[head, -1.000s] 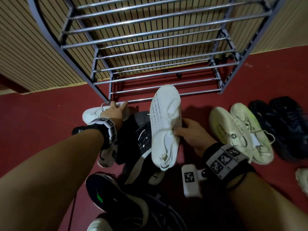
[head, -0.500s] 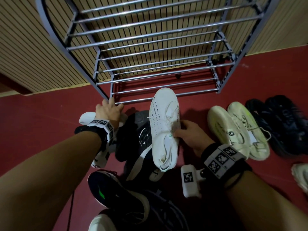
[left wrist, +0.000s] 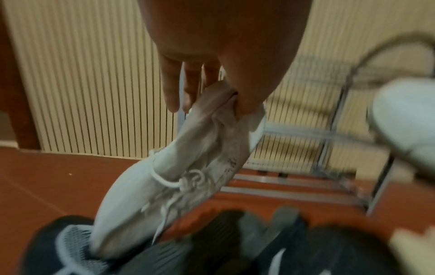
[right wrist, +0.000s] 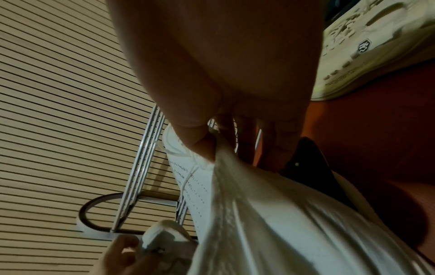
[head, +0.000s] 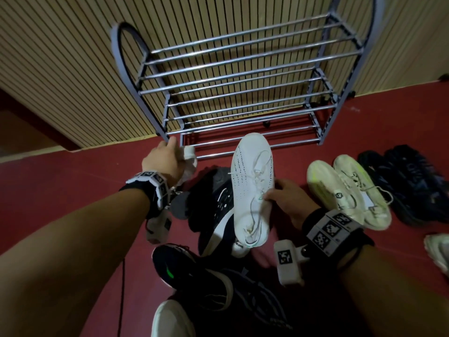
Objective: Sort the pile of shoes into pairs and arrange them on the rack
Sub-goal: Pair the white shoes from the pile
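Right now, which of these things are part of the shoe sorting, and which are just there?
Part of the job:
- white shoe held by the right hand
- second white shoe held by the left hand
- rack
- pale pair and dark pair on the floor
- black shoes in the pile

Just there:
- slatted wall
- red floor

Rack [head: 243,76] against the wall, my shoe pile [head: 213,215] before it, paired sneakers [head: 347,190] right of the pile

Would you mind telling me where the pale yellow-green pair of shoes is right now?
In the head view, the yellow-green pair lies side by side on the red floor, right of the right hand, with the dark pair just beyond.
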`<state>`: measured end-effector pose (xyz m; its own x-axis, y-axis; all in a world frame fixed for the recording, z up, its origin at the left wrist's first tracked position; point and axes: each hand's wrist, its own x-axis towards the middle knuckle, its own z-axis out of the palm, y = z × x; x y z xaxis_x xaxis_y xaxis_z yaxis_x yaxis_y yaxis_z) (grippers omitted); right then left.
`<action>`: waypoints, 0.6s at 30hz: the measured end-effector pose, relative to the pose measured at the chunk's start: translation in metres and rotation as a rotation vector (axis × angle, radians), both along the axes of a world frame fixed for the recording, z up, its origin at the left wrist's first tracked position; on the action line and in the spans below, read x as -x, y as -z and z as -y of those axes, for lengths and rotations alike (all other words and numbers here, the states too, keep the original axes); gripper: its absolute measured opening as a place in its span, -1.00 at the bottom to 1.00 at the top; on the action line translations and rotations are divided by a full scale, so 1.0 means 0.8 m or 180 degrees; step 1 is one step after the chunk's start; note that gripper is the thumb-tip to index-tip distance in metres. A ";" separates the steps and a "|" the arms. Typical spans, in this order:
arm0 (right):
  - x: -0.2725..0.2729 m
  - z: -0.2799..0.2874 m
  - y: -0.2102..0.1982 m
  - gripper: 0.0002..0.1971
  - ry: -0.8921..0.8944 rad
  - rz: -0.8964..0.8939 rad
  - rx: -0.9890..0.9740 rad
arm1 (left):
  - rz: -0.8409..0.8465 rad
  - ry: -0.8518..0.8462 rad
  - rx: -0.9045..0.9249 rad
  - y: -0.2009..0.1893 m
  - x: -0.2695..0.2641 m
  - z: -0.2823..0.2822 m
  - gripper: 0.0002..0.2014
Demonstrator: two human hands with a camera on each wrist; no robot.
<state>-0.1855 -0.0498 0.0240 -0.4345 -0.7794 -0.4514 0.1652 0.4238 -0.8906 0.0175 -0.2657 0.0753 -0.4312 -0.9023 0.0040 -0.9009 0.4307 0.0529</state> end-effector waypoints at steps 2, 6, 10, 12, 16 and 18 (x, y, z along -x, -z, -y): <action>-0.003 -0.009 -0.023 -0.77 0.0039 0.0035 0.0042 | -0.0249 -0.0097 -0.0048 -0.030 0.003 -0.009 -0.67; -0.005 -0.034 -0.086 -0.87 0.0126 -0.0166 0.0113 | -0.0849 -0.0119 -0.0193 -0.100 0.001 -0.042 -0.68; 0.002 -0.057 -0.146 -0.77 0.0221 -0.0135 0.0120 | -0.1634 -0.0381 -0.0586 -0.162 0.000 -0.073 -0.75; 0.009 -0.077 -0.178 -0.77 0.0194 -0.0294 0.0163 | -0.2048 -0.0493 -0.0767 -0.186 0.005 -0.090 -0.76; 0.032 -0.123 -0.218 -0.78 0.0162 -0.0522 0.0095 | -0.2591 -0.0624 -0.1194 -0.209 0.030 -0.127 -0.79; 0.044 -0.143 -0.227 -0.78 0.0265 -0.0519 0.0032 | -0.2899 -0.0670 -0.1541 -0.212 0.047 -0.145 -0.82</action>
